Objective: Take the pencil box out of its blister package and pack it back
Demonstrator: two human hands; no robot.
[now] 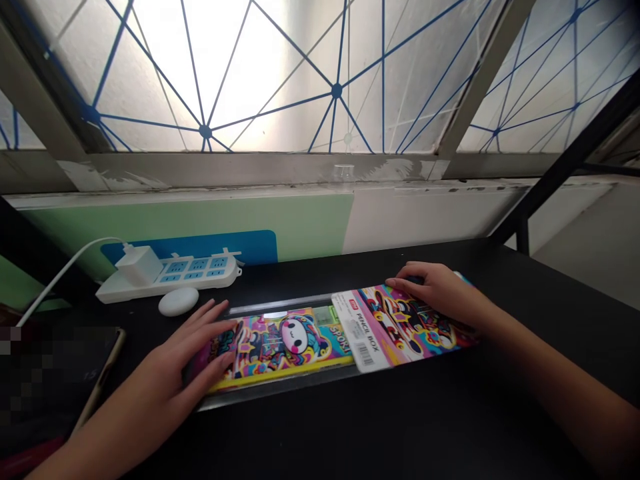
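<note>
A colourful pencil box (295,343) with a cartoon figure and a yellow edge lies flat on the black table, in a clear plastic tray (270,392). My left hand (185,357) rests on its left end, fingers stretched over it. To the right, a printed card (400,327) marked "PENCIL BOX", with a barcode, lies overlapping the box's right end. My right hand (435,290) lies on the card's upper right part, its fingers extended and fairly close together. Part of the box under the card is hidden.
Behind my left hand stands a white power strip (200,272) with a plugged-in charger (141,265) and cable. A white oval object (179,301) sits before it. A phone-like dark device (65,373) lies at left, partly blurred out. A wall and window (280,80) bound the table's back.
</note>
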